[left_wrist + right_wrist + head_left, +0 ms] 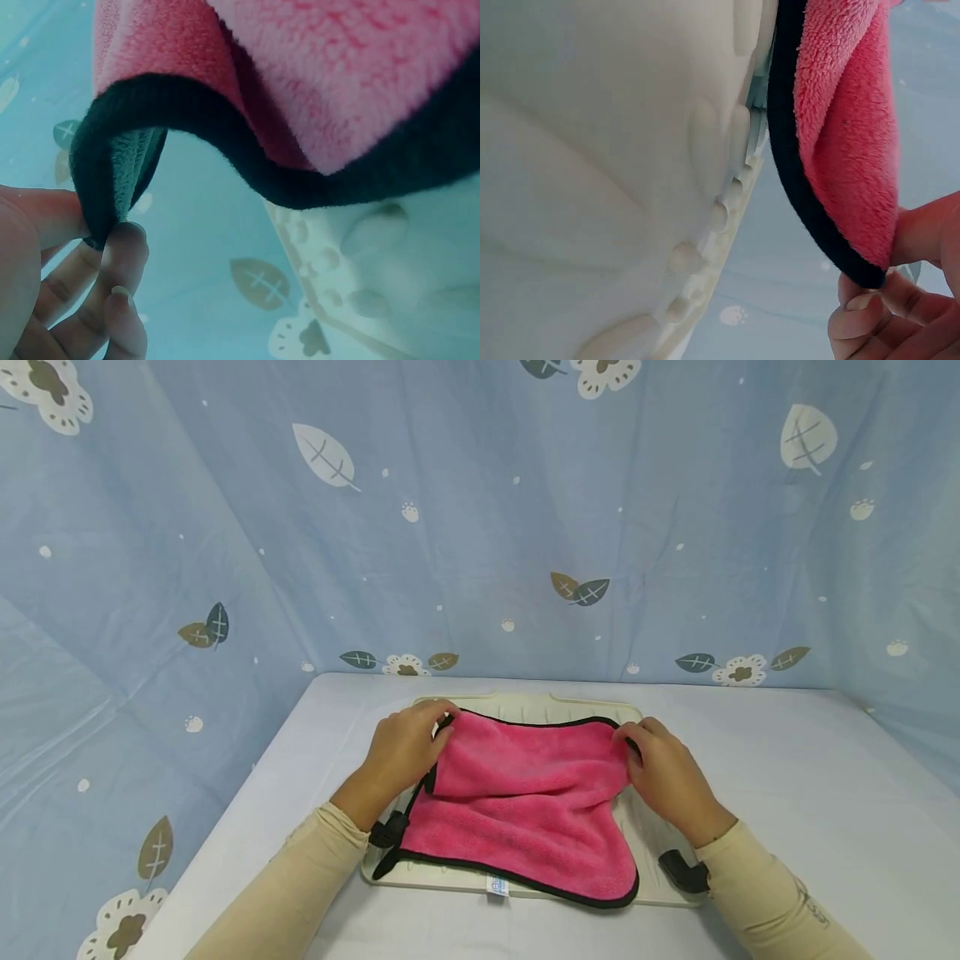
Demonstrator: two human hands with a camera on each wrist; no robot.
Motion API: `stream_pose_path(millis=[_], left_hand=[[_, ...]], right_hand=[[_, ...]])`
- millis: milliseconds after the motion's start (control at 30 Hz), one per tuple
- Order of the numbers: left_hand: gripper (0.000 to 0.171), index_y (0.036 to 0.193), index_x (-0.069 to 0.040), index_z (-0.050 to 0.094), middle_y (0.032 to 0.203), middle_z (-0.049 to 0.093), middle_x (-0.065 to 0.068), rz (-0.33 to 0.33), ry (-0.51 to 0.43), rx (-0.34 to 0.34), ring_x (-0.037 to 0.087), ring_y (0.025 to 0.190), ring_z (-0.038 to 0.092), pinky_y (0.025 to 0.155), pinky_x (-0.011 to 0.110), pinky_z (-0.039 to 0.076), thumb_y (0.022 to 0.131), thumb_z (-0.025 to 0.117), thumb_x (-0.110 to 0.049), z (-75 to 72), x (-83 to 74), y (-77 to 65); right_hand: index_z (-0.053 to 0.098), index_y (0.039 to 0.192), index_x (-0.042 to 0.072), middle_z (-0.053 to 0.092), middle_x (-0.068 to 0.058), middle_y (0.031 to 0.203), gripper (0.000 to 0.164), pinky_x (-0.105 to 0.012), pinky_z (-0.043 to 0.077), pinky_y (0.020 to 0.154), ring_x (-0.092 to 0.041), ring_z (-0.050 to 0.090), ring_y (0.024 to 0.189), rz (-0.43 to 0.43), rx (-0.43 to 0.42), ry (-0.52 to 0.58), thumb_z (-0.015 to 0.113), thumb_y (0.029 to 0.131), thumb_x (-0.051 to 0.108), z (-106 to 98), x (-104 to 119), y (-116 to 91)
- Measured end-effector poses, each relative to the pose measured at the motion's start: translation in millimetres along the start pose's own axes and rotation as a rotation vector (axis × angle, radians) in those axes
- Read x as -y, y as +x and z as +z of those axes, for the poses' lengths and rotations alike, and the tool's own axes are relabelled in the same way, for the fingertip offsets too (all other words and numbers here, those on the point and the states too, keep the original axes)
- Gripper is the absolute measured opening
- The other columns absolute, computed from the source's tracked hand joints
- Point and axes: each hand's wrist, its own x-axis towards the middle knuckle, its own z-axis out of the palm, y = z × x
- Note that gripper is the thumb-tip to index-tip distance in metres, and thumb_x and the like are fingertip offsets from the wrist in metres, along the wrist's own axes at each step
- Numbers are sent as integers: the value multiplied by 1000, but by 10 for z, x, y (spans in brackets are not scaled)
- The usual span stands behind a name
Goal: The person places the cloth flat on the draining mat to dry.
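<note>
A pink plush cloth (pixel 525 827) with black edging lies partly over a cream ridged board (pixel 660 852), its far part lifted. My left hand (pixel 405 743) pinches the cloth's far left corner between thumb and fingers. At the far right corner, my right hand (pixel 667 772) pinches the edging. The left wrist view shows the black edging (pixel 172 101) curving down to the left fingertips, with a greenish underside inside the fold. In the right wrist view, the cloth (pixel 855 142) narrows to a corner between thumb and fingers.
The board rests on a white table (pixel 810 793). Blue curtains (pixel 480 527) with leaf and flower prints stand behind and at the sides. A black band (pixel 388 831) wraps the left wrist, and a black piece (pixel 684 871) sits at the right wrist. A small label (pixel 497 885) shows at the near edge.
</note>
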Motion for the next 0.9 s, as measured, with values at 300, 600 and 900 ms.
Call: stream_pose_path(millis=[300,600,900], left_hand=[[12,95,-18,72,89,66,-1,-3,-6,2,15,60,57,52,32,44,90,71,-8,-24,86,93],[16,99,-19,75,98,68,-1,-17,44,119,20,72,64,58,35,50,96,62,-10,15,180,334],[20,109,-16,76,105,69,3,-74,86,228,23,82,67,65,41,55,99,60,-16,127,271,496]], right_hand=[[72,97,-3,67,-17,89,19,-46,57,73,-31,67,79,-12,27,20,60,85,-11,-18,-58,175],[72,103,-7,68,-19,98,20,-47,58,82,-33,69,91,-3,122,9,60,88,-11,19,-129,387],[71,109,-7,67,-22,105,22,-47,57,85,-36,68,96,13,225,-21,61,90,-5,130,-165,545]])
